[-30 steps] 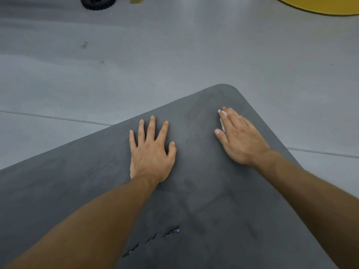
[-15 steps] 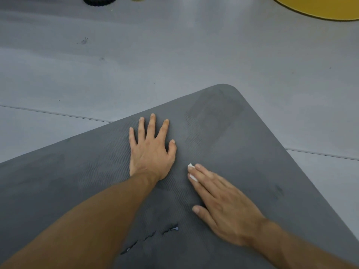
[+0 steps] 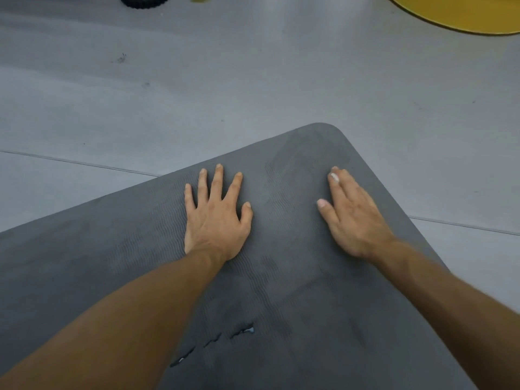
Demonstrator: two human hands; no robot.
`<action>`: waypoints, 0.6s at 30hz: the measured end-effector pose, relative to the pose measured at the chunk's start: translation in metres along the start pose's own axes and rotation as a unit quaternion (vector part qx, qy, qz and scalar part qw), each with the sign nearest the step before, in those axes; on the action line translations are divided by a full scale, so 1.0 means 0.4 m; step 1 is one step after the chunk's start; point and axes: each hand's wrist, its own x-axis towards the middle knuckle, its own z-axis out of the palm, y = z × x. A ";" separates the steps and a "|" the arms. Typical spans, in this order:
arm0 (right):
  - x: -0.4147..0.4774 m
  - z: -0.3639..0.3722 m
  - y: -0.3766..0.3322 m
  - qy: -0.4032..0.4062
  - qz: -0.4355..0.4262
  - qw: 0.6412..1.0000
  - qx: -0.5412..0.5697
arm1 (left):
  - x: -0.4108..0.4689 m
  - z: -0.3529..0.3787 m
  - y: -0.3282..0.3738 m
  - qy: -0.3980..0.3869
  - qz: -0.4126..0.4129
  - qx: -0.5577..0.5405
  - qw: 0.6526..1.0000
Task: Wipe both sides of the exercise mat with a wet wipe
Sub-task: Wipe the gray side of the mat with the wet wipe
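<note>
Head view: wavy-ribbed dark grey mat [image 3: 281, 277], one rounded corner

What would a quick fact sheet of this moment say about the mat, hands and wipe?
exercise mat: dark grey, flat on grey floor, rounded corner visible
left hand: flat on mat, fingers spread
right hand: flat near the corner, pressing the wet wipe
wipe: white sliver showing at the fingertips
damage: small tears near the person
background: yellow object, black ring at top edge
</note>
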 end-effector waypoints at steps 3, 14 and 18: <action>-0.090 0.036 -0.075 -0.014 -0.078 0.997 -0.001 | 0.000 0.003 0.001 0.003 0.001 0.001 1.000; -0.231 0.054 -0.135 -0.037 -0.195 0.978 -0.067 | 0.000 0.004 0.001 0.012 0.000 -0.008 1.000; -0.091 0.021 -0.032 0.012 -0.066 0.995 -0.075 | 0.001 0.004 -0.001 0.008 0.000 -0.005 1.000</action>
